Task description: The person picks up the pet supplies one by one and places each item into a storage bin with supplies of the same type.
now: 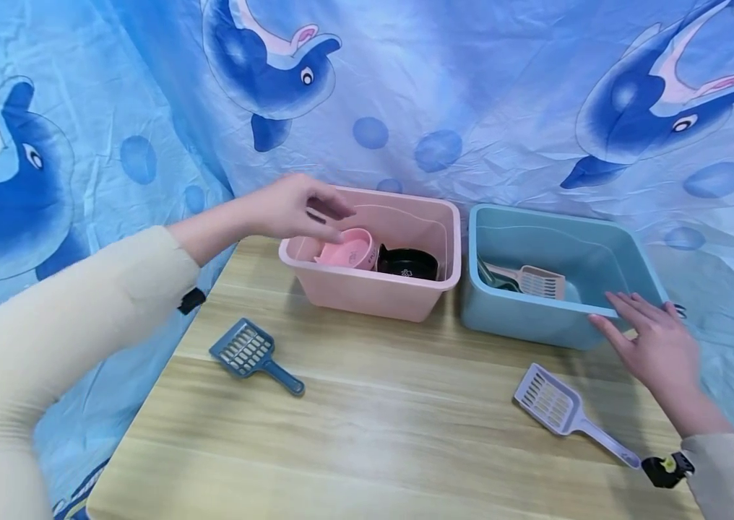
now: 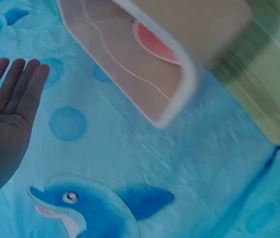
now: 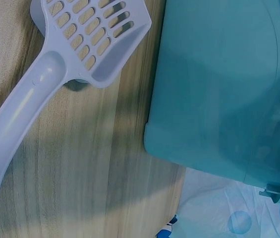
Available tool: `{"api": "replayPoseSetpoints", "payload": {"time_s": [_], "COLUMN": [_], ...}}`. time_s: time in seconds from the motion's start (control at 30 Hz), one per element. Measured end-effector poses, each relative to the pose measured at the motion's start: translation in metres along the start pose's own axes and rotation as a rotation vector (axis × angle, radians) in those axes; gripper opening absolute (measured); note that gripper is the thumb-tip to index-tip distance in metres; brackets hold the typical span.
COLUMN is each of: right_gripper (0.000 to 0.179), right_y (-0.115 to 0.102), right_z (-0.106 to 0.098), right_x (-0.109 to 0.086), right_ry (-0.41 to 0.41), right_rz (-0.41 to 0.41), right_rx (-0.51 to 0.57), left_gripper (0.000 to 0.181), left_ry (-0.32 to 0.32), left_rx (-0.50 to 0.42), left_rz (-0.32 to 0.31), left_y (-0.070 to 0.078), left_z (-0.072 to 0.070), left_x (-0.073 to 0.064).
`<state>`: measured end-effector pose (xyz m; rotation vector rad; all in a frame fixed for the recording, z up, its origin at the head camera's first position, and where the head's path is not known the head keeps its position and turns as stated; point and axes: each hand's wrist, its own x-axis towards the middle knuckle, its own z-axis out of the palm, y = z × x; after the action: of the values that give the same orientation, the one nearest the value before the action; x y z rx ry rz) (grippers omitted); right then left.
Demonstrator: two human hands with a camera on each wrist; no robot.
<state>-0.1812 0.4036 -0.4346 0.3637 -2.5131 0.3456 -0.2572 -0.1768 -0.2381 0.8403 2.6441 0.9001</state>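
My left hand (image 1: 308, 206) hovers over the left end of the pink bin (image 1: 367, 292), fingers bent loosely and nothing held. In the left wrist view the same hand (image 2: 6, 109) shows an empty palm with extended fingers. Below it in the bin lie a pink bowl (image 1: 349, 251) and a black bowl (image 1: 408, 263). My right hand (image 1: 659, 347) rests at the front right rim of the teal bin (image 1: 523, 321), its fingers spread. Inside that bin are a pale litter scoop (image 1: 539, 282) and a dark green scoop (image 1: 497, 280).
A blue litter scoop (image 1: 246, 350) lies on the wooden table (image 1: 367, 433) at left. At right, in front of the teal bin, is a lavender litter scoop (image 1: 552, 404). A blue dolphin-print cloth (image 1: 406, 94) hangs behind the bins.
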Motion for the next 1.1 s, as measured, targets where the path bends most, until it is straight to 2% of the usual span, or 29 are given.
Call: {"api": "replayPoseSetpoints", "payload": {"time_s": [0.13,0.2,0.4,0.5,0.63,1.0,1.1], "right_gripper": [0.059,0.059,0.059,0.059,0.059,0.058,0.058], "right_y": [-0.002,-0.003,-0.003,-0.003,-0.003,-0.002,-0.002], "right_z": [-0.002,-0.004,-0.005,-0.005,-0.006,-0.002,-0.001], "right_x": [0.0,0.001,0.001,0.001,0.001,0.0,0.0], "right_ry": [-0.022,-0.035,-0.058,-0.058,-0.055,-0.008,-0.008], "right_rz": [0.008,0.014,0.029,0.028,0.026,0.001,0.001], "right_rx": [-0.016,-0.018,-0.033,-0.035,-0.038,-0.011,-0.011], "left_gripper": [0.042,0.041,0.044,0.046,0.048,0.05,0.053], "left_ry": [-0.017,-0.018,-0.053,-0.077,-0.117,-0.218,-0.239], "left_rx": [0.124,0.147,0.085,0.09,0.09,0.155,0.177], "left_rz": [-0.011,-0.013,-0.018,-0.029,-0.034,0.008,-0.009], "left_y": [-0.012,-0.018,-0.038,-0.048,-0.062,-0.092,-0.098], "left_z": [0.002,0.006,0.02,0.028,0.04,0.08,0.091], "left_x": [-0.029,-0.042,-0.074,-0.087,-0.096,-0.105,-0.108]}}
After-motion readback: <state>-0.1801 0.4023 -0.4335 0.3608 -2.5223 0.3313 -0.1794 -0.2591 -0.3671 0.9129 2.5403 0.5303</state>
